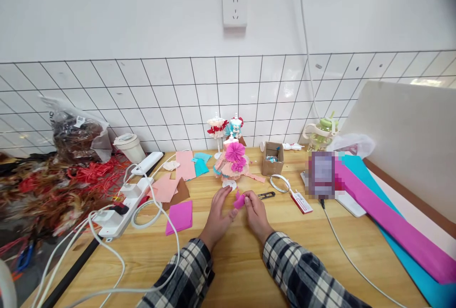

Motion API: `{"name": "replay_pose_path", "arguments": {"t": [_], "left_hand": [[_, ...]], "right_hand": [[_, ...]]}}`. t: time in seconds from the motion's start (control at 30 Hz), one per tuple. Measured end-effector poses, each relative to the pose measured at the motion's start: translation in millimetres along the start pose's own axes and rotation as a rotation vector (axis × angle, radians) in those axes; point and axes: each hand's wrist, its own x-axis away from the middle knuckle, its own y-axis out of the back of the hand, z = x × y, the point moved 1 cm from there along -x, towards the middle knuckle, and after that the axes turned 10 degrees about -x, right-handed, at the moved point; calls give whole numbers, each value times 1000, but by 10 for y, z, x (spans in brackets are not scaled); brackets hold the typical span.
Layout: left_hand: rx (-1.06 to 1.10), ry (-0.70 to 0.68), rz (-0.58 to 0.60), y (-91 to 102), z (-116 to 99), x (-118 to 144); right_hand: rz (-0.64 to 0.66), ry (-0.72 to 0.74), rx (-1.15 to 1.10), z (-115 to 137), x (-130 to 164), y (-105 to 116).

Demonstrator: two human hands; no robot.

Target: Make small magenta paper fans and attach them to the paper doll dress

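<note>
Both of my hands meet over the wooden table (pixel 249 270) on a small folded piece of pink paper (pixel 239 200). My left hand (pixel 220 215) pinches its left side and my right hand (pixel 255 214) pinches its right side. Just beyond them stands a small doll figure (pixel 233 161) in a peach skirt with pink paper rosettes. Black thread snips (pixel 266 196) lie right of my right hand. A pink paper sheet (pixel 179 216) lies left of my left hand.
Peach and teal paper pieces (pixel 185 168), a white power strip (pixel 123 203) with cables, a small cardboard box (pixel 272 158), a tape roll (pixel 280 183), two mini mannequins (pixel 225 127), and long magenta and teal paper rolls (pixel 392 217) at right. Red-brown feathers (pixel 46 189) pile at left.
</note>
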Motion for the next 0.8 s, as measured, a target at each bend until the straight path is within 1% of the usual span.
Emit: {"name": "replay_pose_path", "arguments": {"t": [0.1,0.23,0.3,0.37,0.43,0.5,0.57,0.67,0.7,0.8], "left_hand": [[29,56,-41,-5,19,-104],[48,104,-31,1,65,-138],[73,162,-1,-5,84,-100],[87,201,89,-20,89,-52],[76,188,150,-33,84,-17],[36,171,164,-35,82,-2],[-25,165,151,-24,88,0],[-104,165,125,7,103,-2],[-117,169,116,16,108,0],[-88,164,95,31,107,17]], "right_hand": [[39,-15,-64,-21,-27,-77],[108,-61,-53,-64,-83,-7],[135,-59,-49,-79,-113,55],[146,-60,-118,-95,-139,98],[183,-105,-158,-121,-153,113],[204,-155,-163,-153,-155,122],[170,-169,-176,-179,-153,149],[98,-154,-239,-180,-139,203],[111,-143,-248,-168,-128,208],[230,-101,-186,-107,-69,154]]}}
